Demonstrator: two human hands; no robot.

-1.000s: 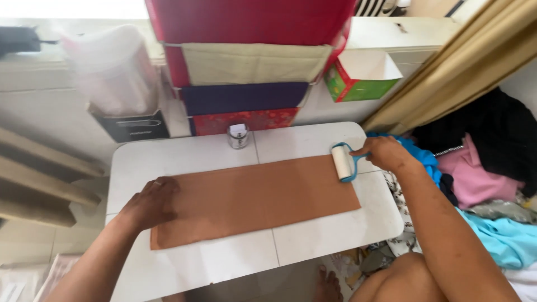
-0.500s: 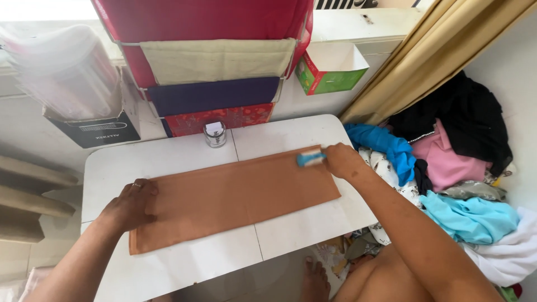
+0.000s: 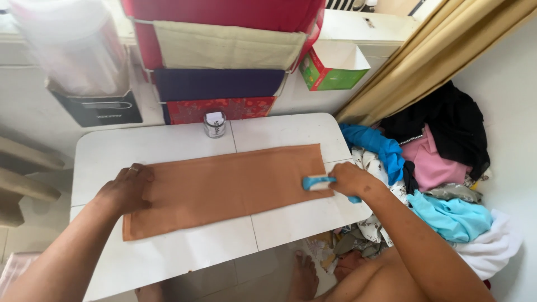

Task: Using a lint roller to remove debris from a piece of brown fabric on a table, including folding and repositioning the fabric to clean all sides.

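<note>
A long brown cloth (image 3: pixel 229 187) lies flat across the white table (image 3: pixel 168 257). My left hand (image 3: pixel 126 189) presses palm-down on the cloth's left end, a ring on one finger. My right hand (image 3: pixel 349 180) grips the blue handle of a lint roller (image 3: pixel 316 182), whose white roll rests on the cloth's right end near the lower right corner.
A small glass jar (image 3: pixel 215 124) stands at the table's back edge. Stacked fabric boxes (image 3: pixel 224 56) and a green tissue box (image 3: pixel 324 70) sit behind. A heap of clothes (image 3: pixel 436 179) lies to the right, by a beige curtain (image 3: pixel 425 50). My bare feet (image 3: pixel 305 277) show below the table.
My right hand has drawn the lint roller from the cloth's far right corner toward its near right edge. My left hand stayed pressed on the left end.
</note>
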